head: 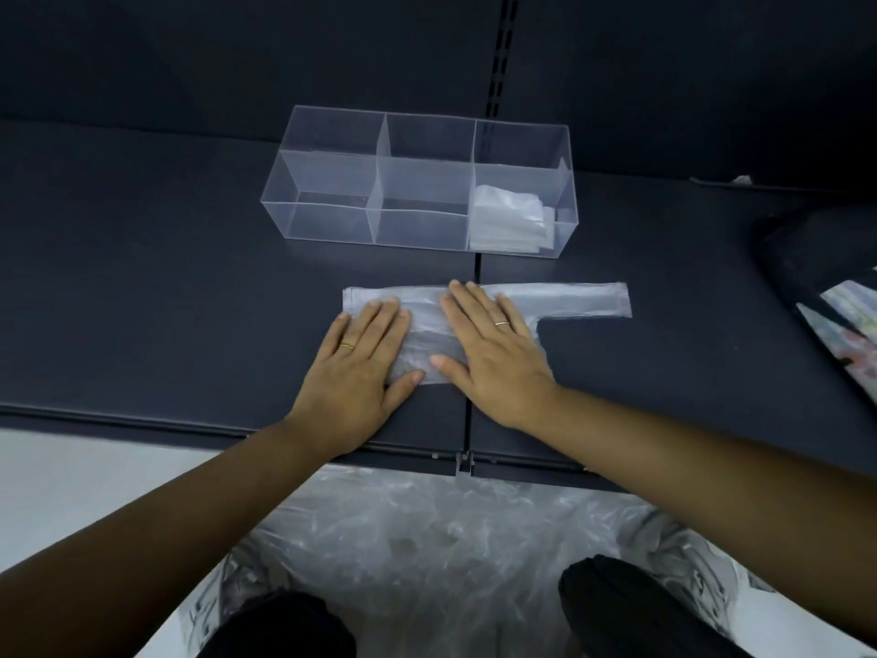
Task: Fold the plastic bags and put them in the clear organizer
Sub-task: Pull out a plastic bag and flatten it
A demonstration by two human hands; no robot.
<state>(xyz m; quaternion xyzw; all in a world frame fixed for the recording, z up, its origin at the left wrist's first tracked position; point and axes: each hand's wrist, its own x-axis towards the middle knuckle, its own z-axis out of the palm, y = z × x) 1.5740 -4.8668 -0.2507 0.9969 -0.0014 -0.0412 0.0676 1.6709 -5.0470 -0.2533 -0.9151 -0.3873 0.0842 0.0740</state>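
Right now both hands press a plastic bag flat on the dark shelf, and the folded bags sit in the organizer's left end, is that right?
Not the left end: the head view shows the folded bags in the near right compartment of the clear organizer. Otherwise right: left hand and right hand press the plastic bag flat on the dark shelf.

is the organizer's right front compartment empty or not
Not empty: folded plastic bags lie in the right front compartment of the clear organizer.
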